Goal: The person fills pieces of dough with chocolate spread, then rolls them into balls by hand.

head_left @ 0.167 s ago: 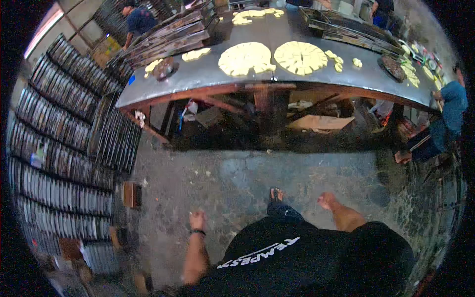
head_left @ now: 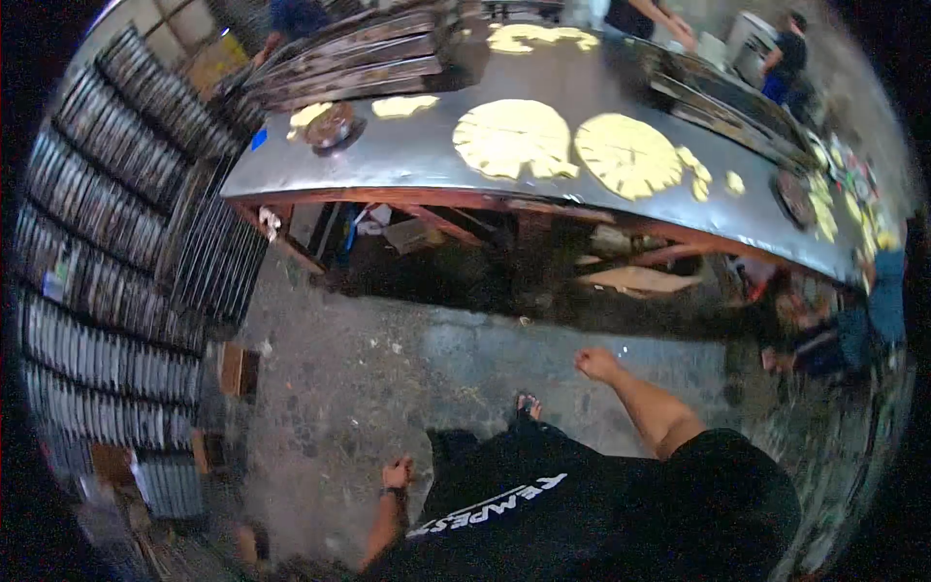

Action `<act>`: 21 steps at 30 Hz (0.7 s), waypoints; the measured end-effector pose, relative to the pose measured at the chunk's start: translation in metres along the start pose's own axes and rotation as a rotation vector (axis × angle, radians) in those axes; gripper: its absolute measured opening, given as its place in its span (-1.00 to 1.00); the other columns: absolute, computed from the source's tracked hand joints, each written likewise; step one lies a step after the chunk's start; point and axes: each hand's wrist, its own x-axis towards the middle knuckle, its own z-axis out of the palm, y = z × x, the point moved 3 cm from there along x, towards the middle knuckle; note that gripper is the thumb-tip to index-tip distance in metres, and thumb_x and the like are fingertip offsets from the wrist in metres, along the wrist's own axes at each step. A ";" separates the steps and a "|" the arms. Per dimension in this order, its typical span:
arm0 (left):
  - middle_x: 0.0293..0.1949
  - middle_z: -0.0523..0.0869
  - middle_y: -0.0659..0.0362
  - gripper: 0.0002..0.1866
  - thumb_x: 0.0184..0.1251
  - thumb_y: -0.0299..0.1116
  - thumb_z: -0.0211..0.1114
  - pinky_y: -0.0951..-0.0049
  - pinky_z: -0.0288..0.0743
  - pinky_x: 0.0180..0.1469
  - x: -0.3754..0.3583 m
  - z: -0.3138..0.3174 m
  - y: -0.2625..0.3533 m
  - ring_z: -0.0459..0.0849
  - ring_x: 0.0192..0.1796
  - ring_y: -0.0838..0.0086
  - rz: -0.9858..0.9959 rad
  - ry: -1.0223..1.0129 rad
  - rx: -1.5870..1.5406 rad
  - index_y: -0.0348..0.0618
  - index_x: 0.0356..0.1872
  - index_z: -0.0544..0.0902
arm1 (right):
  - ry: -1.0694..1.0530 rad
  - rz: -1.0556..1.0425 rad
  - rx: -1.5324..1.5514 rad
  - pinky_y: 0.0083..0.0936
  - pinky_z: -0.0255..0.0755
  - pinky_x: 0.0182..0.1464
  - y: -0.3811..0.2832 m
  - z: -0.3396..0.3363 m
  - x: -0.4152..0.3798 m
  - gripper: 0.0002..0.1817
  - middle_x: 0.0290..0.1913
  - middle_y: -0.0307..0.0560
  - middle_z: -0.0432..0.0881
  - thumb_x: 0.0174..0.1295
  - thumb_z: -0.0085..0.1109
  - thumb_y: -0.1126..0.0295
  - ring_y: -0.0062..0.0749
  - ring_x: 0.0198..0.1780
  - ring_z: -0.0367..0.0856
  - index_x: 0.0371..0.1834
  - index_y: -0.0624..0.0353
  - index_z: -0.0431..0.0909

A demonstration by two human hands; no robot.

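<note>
My left hand [head_left: 396, 474] hangs low by my hip, fingers curled, holding nothing that I can see. My right hand [head_left: 594, 364] swings forward above the concrete floor, also loosely curled and empty. Both are well short of the long metal table [head_left: 407, 155] ahead. On that table lie two round flat discs of yellow dough, one [head_left: 512, 139] left of the other [head_left: 628, 155], each cut into wedges. My sandalled foot [head_left: 528, 403] shows on the floor between my hands.
Racks of stacked metal trays [head_left: 107, 272] line the left side. More trays [head_left: 359, 63] are piled at the table's back left. A dark round pan [head_left: 332, 126] sits near the table's left end. Other people stand at the far end and the right edge [head_left: 882, 301].
My right hand has swung forward and up, my left hand has dropped back and down. The view has tilted, and the table has shifted slightly right.
</note>
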 end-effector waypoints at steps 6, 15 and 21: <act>-0.58 0.63 0.10 -0.61 0.20 -0.06 0.22 0.35 0.45 -0.54 -0.066 -0.055 0.032 0.57 -0.58 0.45 -0.263 0.256 0.245 -0.28 -0.39 0.63 | -0.022 -0.097 0.536 -0.49 0.46 -0.28 -0.216 -0.064 0.159 -0.73 -0.41 -0.15 0.63 0.17 0.21 0.28 -0.49 -0.42 0.57 -0.14 0.20 0.59; -0.55 0.63 0.15 -0.64 0.28 -0.10 0.16 0.41 0.43 -0.50 0.076 -0.144 0.322 0.57 -0.56 0.44 0.030 0.502 0.685 -0.25 -0.40 0.63 | 0.085 -0.316 0.332 -0.50 0.44 -0.10 -0.394 -0.146 0.329 -0.63 -0.25 -0.15 0.66 0.22 0.17 0.23 -0.50 -0.21 0.58 0.05 0.15 0.53; -0.52 0.62 0.21 -0.65 0.32 -0.09 0.17 0.51 0.41 -0.51 0.145 -0.040 0.519 0.53 -0.57 0.56 0.366 0.405 0.243 -0.21 -0.42 0.61 | 0.252 -0.290 0.262 -0.45 0.46 -0.05 -0.400 -0.207 0.499 -0.64 -0.15 0.04 0.66 0.19 0.18 0.26 -0.32 -0.14 0.63 0.00 0.22 0.55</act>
